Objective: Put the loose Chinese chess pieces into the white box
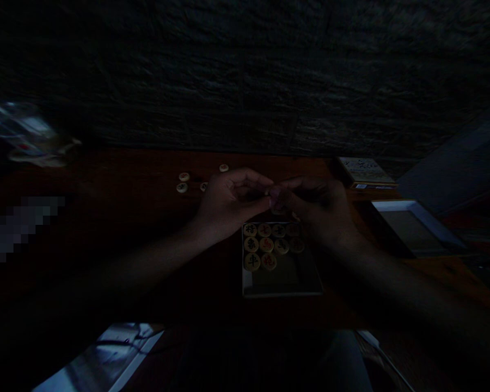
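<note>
from the head view, which is very dark, my left hand (228, 198) and my right hand (314, 209) meet fingertip to fingertip above the far edge of a small shallow grey cardboard box (283, 286), which sits on the dark reddish wooden tabletop (126, 190) near its front edge, just ahead of me. both sets of fingers (265, 202) are drawn narrow, pinched against each other. something small may sit in that pinch, but i cannot tell what, or whether anything is there at all.

the round pale wooden chess discs (267, 245), marked in black and red, lie flat in rows in the far half of the box, directly under and just nearer to me than my fingertips. the near half of the box is bare.

i judge the step in hand to be fine work at the fingertips right over the filled rows. a move down into the box would call for a short, steady drop and a flat release beside the last disc, without nudging the rows.

a few loose pale discs (183, 182) lie towards the far edge, left of my left hand and apart from it. a flat patterned board (365, 171) and a white-rimmed tray (412, 226) lie at the right edge.
</note>
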Demonstrator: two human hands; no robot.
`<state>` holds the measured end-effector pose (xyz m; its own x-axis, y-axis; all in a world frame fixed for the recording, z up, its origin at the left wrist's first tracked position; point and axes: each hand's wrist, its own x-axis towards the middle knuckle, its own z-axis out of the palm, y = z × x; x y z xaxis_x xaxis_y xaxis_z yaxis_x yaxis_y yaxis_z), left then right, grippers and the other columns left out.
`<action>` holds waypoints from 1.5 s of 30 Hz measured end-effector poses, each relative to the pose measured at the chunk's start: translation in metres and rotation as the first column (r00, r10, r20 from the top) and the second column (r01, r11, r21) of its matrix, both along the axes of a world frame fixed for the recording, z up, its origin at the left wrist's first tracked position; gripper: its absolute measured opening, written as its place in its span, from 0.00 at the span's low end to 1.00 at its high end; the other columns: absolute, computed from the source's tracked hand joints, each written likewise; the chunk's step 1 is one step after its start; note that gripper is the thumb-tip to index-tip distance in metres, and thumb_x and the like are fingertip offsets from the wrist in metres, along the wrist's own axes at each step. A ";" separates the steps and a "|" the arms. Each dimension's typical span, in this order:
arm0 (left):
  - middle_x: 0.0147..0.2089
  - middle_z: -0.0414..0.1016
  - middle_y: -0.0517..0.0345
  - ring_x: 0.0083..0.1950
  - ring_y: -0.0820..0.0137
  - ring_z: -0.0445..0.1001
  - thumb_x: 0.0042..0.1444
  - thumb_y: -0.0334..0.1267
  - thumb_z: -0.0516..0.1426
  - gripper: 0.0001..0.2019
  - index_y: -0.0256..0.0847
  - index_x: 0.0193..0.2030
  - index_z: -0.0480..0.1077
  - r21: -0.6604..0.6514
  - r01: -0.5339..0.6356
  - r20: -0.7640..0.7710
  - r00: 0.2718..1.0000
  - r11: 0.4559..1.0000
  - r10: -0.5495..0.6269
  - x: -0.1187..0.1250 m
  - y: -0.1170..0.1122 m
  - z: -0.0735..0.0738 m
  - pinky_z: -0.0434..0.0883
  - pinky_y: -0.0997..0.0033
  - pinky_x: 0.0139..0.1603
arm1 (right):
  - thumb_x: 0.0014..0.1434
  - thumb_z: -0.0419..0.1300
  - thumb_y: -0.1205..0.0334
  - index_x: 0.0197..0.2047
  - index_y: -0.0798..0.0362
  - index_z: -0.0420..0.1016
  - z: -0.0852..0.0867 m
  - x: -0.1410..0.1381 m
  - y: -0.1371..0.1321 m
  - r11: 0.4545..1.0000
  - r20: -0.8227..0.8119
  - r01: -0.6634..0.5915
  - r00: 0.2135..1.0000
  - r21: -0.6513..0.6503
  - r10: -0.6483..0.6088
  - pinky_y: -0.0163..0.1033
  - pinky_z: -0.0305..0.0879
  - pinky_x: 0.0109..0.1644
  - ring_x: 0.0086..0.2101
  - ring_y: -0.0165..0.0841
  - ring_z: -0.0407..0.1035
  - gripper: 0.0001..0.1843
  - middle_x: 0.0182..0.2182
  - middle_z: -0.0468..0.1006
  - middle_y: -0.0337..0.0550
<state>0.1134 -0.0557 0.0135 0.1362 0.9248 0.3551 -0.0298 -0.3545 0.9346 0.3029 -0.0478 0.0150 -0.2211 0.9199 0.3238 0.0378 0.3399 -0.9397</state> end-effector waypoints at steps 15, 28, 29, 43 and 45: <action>0.46 0.89 0.51 0.47 0.60 0.88 0.54 0.45 0.74 0.12 0.42 0.43 0.86 -0.146 0.057 0.198 0.980 0.988 -0.028 0.002 -0.002 -0.004 0.84 0.58 0.54 | 0.51 0.80 0.47 0.36 0.51 0.87 0.002 0.000 -0.001 0.998 -0.001 0.037 0.999 0.050 -0.037 0.40 0.78 0.38 0.32 0.36 0.81 0.17 0.34 0.88 0.45; 0.39 0.88 0.52 0.38 0.63 0.87 0.49 0.39 0.76 0.18 0.39 0.45 0.82 -0.083 0.039 0.049 0.998 0.996 -0.035 0.000 0.000 0.000 0.83 0.67 0.41 | 0.57 0.76 0.42 0.38 0.49 0.90 -0.002 0.000 0.001 0.998 0.021 0.058 0.998 -0.023 -0.057 0.36 0.73 0.30 0.26 0.33 0.77 0.18 0.27 0.86 0.42; 0.39 0.88 0.52 0.38 0.63 0.87 0.50 0.39 0.76 0.18 0.38 0.46 0.83 -0.089 0.034 0.052 0.998 0.995 -0.029 0.000 -0.001 0.000 0.83 0.67 0.41 | 0.57 0.75 0.42 0.38 0.49 0.91 -0.002 0.000 0.001 0.998 0.021 0.052 0.998 -0.030 -0.051 0.37 0.73 0.31 0.27 0.34 0.78 0.18 0.27 0.86 0.42; 0.51 0.88 0.51 0.48 0.59 0.88 0.60 0.38 0.69 0.09 0.40 0.47 0.84 -0.157 0.128 0.164 0.981 0.979 -0.102 0.002 -0.001 -0.010 0.86 0.58 0.50 | 0.55 0.79 0.52 0.38 0.42 0.90 -0.003 0.005 -0.003 0.988 0.091 0.126 0.987 0.087 -0.134 0.39 0.78 0.31 0.30 0.37 0.82 0.09 0.34 0.89 0.41; 0.51 0.88 0.51 0.48 0.60 0.88 0.61 0.37 0.68 0.09 0.40 0.47 0.84 -0.148 0.127 0.158 0.982 0.981 -0.104 0.002 0.000 -0.010 0.86 0.59 0.50 | 0.53 0.79 0.53 0.37 0.41 0.90 -0.002 0.006 -0.003 0.985 0.095 0.127 0.986 0.113 -0.138 0.39 0.78 0.30 0.29 0.38 0.82 0.08 0.34 0.89 0.40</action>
